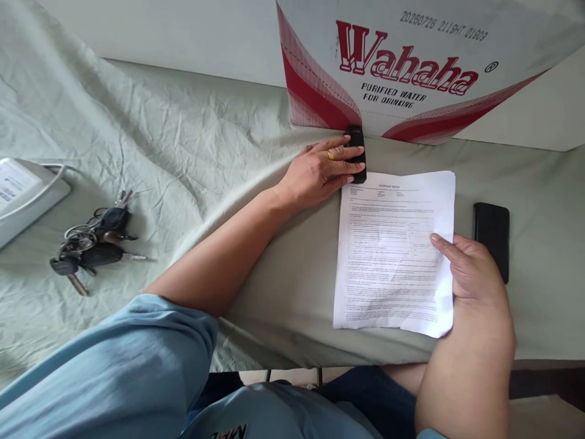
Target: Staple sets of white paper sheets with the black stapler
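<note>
Left hand (320, 174), fingers closed around small black stapler (356, 153) at top-left corner of printed sheets (395, 256). Right hand (470, 271), fingers flat, pinning right edge against grey-green cloth (192, 152). Best done with corners squared and pages held flat. Black phone (492, 238) just beside; keys (91, 244) well apart; Wahaha carton (425, 67) behind.

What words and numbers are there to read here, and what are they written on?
"Wahaha", with an ® mark: cardboard box, big red letters.
"PURIFIED WATER FOR DRINKING": same box, below the brand.
"20260726 211SHT 01909": same box, near its top; the middle part is unclear.
Printed sheet under the right hand: heading and lines too small to read.
White device: label blurred.
Red letters on the blue shirt: cut off, unreadable.
</note>
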{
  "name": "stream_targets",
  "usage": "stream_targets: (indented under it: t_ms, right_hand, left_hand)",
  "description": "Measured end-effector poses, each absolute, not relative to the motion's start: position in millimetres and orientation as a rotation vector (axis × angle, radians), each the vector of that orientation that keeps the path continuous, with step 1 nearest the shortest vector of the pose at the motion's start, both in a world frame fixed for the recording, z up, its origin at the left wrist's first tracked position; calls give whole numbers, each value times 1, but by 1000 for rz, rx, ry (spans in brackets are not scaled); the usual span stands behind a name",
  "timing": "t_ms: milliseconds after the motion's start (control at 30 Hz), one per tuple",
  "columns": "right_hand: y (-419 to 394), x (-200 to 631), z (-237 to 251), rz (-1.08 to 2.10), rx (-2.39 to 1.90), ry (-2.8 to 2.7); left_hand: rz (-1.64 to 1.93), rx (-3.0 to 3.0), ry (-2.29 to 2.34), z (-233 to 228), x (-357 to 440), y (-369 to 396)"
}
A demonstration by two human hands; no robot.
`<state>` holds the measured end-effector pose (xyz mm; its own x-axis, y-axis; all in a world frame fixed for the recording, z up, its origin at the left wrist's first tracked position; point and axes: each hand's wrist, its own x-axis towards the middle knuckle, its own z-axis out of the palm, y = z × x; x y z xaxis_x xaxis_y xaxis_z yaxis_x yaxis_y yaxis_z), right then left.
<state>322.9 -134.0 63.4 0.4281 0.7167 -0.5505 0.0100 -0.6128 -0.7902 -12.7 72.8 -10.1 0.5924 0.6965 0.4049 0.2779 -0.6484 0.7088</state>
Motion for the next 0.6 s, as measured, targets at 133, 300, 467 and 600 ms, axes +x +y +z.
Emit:
stream_targets:
  t_ms: [133,300,467,600]
  right_hand:
    - [-131,313,66,1141,-1924,-636]
    - [-131,312,70,1198,-1943,-666]
    - [-131,314,70,1251,-1933,-672]
    - [-131,318,68,1282,-1969,-653]
  left_hand:
    - [845,2235,850,-5,-14,62]
    - [995,2209,775,-17,-9,69]
    - [1195,2079,761,9,2,50]
    - [840,1714,340,74,11,-4]
